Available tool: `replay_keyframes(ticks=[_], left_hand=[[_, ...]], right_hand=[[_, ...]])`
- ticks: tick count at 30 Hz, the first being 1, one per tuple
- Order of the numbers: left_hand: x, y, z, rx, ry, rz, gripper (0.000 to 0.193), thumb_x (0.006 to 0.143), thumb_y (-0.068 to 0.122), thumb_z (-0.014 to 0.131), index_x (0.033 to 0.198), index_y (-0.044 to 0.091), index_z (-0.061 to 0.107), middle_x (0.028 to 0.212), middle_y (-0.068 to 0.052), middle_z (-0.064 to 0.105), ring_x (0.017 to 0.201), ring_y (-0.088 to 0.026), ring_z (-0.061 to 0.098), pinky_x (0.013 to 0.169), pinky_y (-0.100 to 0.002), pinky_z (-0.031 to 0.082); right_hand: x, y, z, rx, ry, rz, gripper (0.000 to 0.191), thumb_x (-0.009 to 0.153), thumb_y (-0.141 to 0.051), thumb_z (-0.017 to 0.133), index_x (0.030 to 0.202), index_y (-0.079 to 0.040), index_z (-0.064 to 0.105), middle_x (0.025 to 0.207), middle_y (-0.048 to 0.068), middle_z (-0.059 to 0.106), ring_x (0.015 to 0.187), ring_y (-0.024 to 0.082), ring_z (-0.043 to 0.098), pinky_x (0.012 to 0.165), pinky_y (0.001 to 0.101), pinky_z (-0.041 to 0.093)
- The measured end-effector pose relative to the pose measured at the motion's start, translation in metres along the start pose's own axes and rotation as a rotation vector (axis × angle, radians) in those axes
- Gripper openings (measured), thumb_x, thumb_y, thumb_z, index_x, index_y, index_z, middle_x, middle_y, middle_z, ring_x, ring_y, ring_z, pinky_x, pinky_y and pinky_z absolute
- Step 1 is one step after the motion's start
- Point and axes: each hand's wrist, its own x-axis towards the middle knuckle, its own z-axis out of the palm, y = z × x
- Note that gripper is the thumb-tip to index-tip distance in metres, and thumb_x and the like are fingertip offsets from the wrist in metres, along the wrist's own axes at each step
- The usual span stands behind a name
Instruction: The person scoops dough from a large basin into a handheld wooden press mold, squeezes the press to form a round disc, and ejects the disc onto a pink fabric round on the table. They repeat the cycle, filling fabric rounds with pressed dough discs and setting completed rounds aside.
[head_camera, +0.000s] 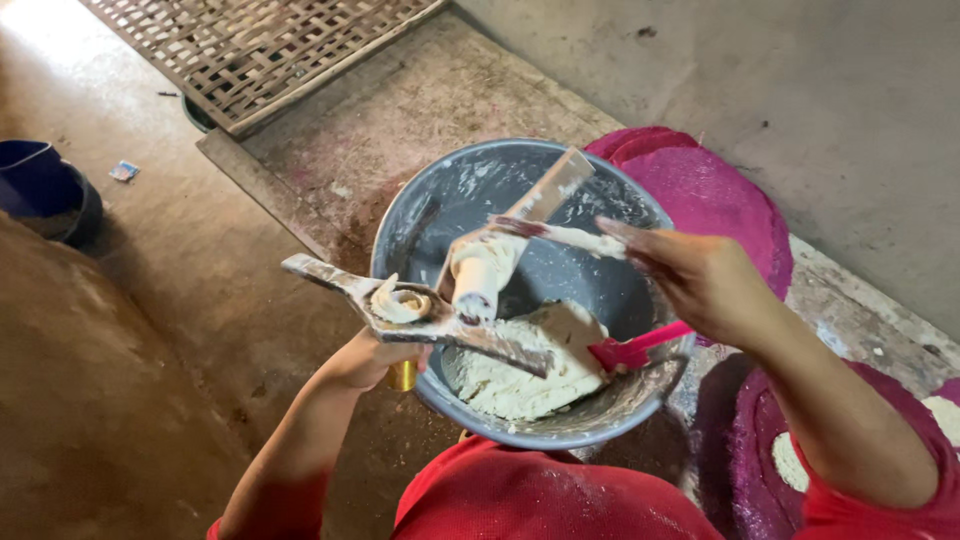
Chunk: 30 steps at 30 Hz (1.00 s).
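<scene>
Against the left edge of the floor sat a dark blue tub (40, 190), well apart from the work; a woven bamboo mat (250, 55) lay at the top edge, partly over a stained board (400, 120). The left hand (365, 358) was closed around the underside of a dough-crusted metal press (420, 318), which it held level over the near-left rim of a grey metal basin (600, 420); a curl of white dough (400, 304) sat on the press's left part and a dough-coated cylinder (480, 275) stood on it at mid-span. Something brass-coloured showed just below the hand; what it was could not be told. A mound of white dough (530, 370) lay in the basin's near half, with a pink scraper (640, 350) resting at its right edge. The right hand (700, 280) pinched the end of a dough-smeared wooden lever (545, 205) above the basin's middle, fingers together on it. Magenta round mats (715, 200) lay past the basin's right rim, another at the lower right. Judged risks: the curl sat near the press's outer side, so a tilt could drop it outside the rim onto the floor; slick dough on the lever could let the pinch slip; the press, borne by one hand only, could twist under lever load and knock the basin.
</scene>
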Motion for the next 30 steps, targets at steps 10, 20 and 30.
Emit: replay_keyframes(ticks=[10, 20, 30], left_hand=[[0.031, -0.019, 0.053, -0.403, 0.112, 0.049, 0.039, 0.087, 0.021, 0.075, 0.119, 0.003, 0.06, 0.093, -0.005, 0.062, 0.075, -0.013, 0.062, 0.068, -0.033, 0.053], [0.071, -0.019, 0.059, -0.3, 0.241, -0.049, 0.045, 0.088, 0.025, 0.07, 0.126, 0.001, 0.064, 0.086, -0.006, 0.061, 0.083, -0.018, 0.064, 0.081, -0.035, 0.056], [0.062, 0.037, 0.106, 0.657, 0.263, 0.297, 0.084, 0.08, 0.014, 0.083, 0.151, -0.001, 0.04, 0.129, -0.015, 0.066, 0.115, -0.021, 0.065, 0.101, -0.033, 0.052]], right_hand=[[0.005, 0.002, 0.04, -0.056, 0.133, -0.08, 0.054, 0.093, -0.009, 0.069, 0.143, -0.028, 0.059, 0.086, 0.007, 0.073, 0.06, 0.021, 0.068, 0.053, 0.0348, 0.055], [-0.032, 0.046, 0.108, 0.828, 0.111, 0.312, 0.027, 0.102, -0.021, 0.06, 0.119, -0.002, 0.069, 0.064, -0.003, 0.054, 0.054, 0.007, 0.048, 0.047, 0.026, 0.041], [-0.027, 0.051, 0.004, 0.398, -0.016, 0.12, 0.033, 0.108, -0.032, 0.059, 0.123, -0.005, 0.07, 0.088, 0.0, 0.066, 0.072, 0.01, 0.061, 0.059, 0.0274, 0.047]])
